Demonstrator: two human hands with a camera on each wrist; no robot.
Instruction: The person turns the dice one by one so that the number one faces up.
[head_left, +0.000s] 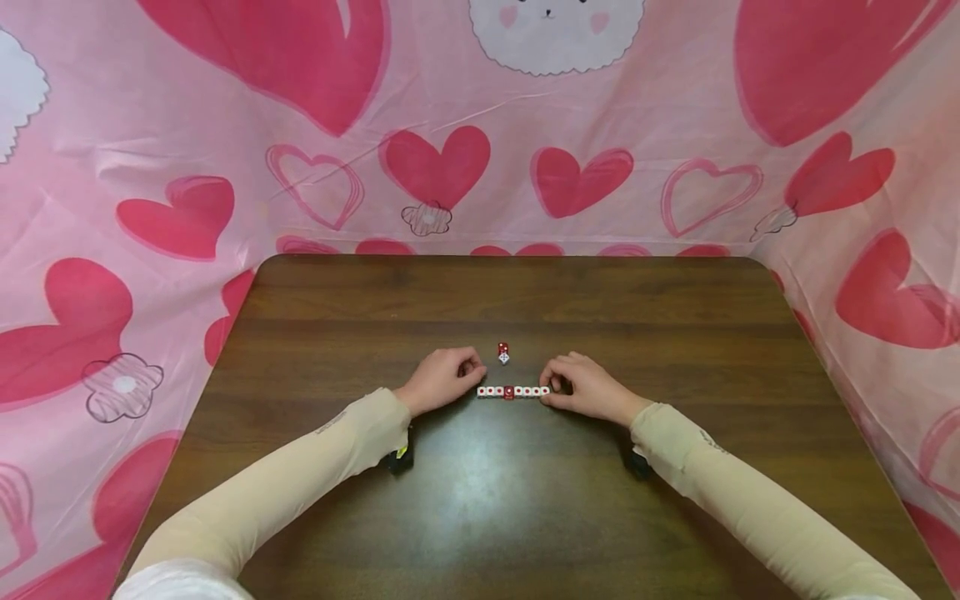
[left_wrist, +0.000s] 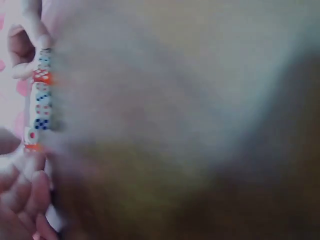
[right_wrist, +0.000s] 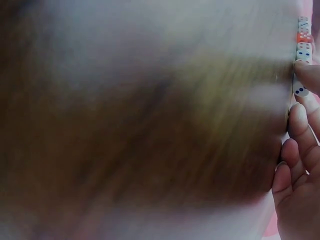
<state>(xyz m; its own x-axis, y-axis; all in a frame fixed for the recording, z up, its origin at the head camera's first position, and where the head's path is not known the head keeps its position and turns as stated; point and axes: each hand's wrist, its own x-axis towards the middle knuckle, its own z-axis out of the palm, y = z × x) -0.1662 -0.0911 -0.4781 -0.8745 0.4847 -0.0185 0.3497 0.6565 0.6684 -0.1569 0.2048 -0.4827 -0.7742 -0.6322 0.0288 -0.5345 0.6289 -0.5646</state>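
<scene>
In the head view, a straight row of small dice (head_left: pixel 518 392), white except for one red die (head_left: pixel 509 392), lies in the middle of the table. My right hand (head_left: pixel 588 387) pinches its right end between thumb and fingers. In the right wrist view, the thumb (right_wrist: pixel 307 75) lies across the white dice near that end. My left hand (head_left: pixel 441 379) has loosely curled fingers just behind the row's left end, with nothing seen between them. Behind the row, a red die (head_left: pixel 503 347) and a white die (head_left: pixel 504 358) sit close together. They show past the left fingertips (left_wrist: pixel 36 160) in the left wrist view.
The brown wooden table (head_left: pixel 480 500) has rounded far corners. Pink cloth (head_left: pixel 487 100) with hearts hangs behind it and along both sides. Dark wrist devices sit under both cream sleeves (head_left: pixel 300 467).
</scene>
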